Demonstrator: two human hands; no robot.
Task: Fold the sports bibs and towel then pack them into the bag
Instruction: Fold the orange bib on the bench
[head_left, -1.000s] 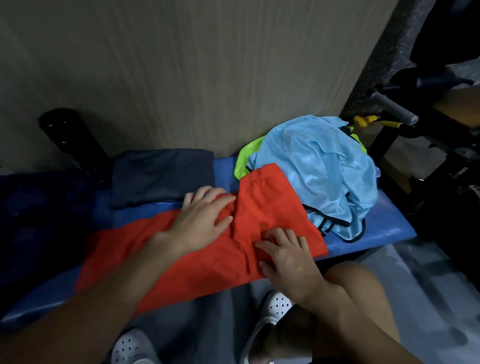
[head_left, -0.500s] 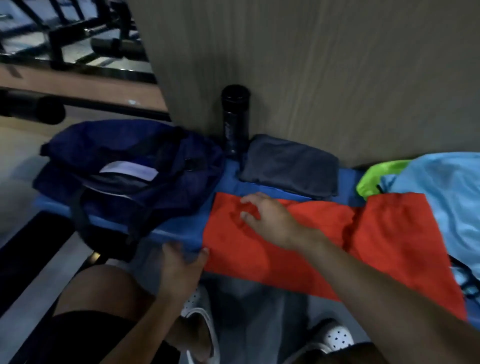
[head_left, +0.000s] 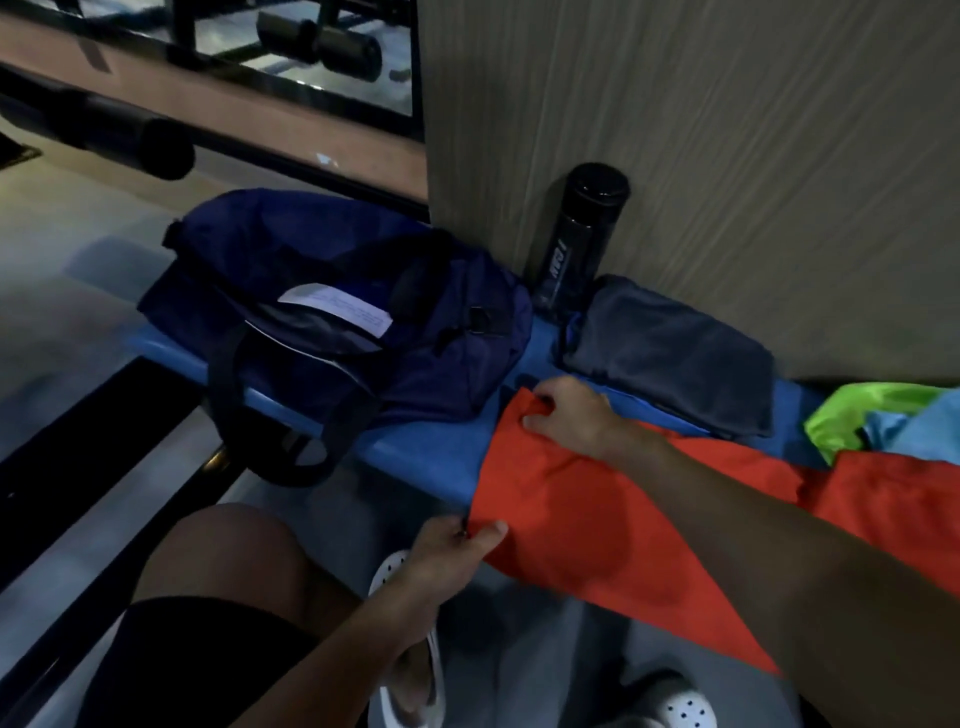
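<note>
Two hands are working one garment, and the step in hand looks like folding the first bib. Largest in the frame is the orange bib (head_left: 613, 519), spread from the centre to the right edge across the blue counter (head_left: 431, 447), its near edge hanging over the counter's front. Next in size is the navy bag (head_left: 337, 322), left of centre on the counter, its mouth open toward the camera and a pale label showing inside; a strap droops over the front edge. Right of the bag, against the wall, lies a dark grey towel (head_left: 670, 358), which already appears folded flat. At the right edge sit a green bib (head_left: 852, 415) and a light blue bib (head_left: 919, 431), bunched and only partly in view, so not yet folded. A black bottle (head_left: 576, 239) stands upright against the wall, between bag and towel.

The right hand (head_left: 566, 415) reaches in from lower right and its fingers (head_left: 535, 410) pinch the bib's far left corner, just beside the bag. The left hand (head_left: 452, 556), at lower centre, has its thumb over the near left corner and the other fingers beneath, pinching the hem.

With both left corners held, the next move probably calls for lifting that end together and carrying it rightward over the rest of the cloth, keeping the edges level so the thin fabric does not slide off the counter. Packing is still some way off.
</note>
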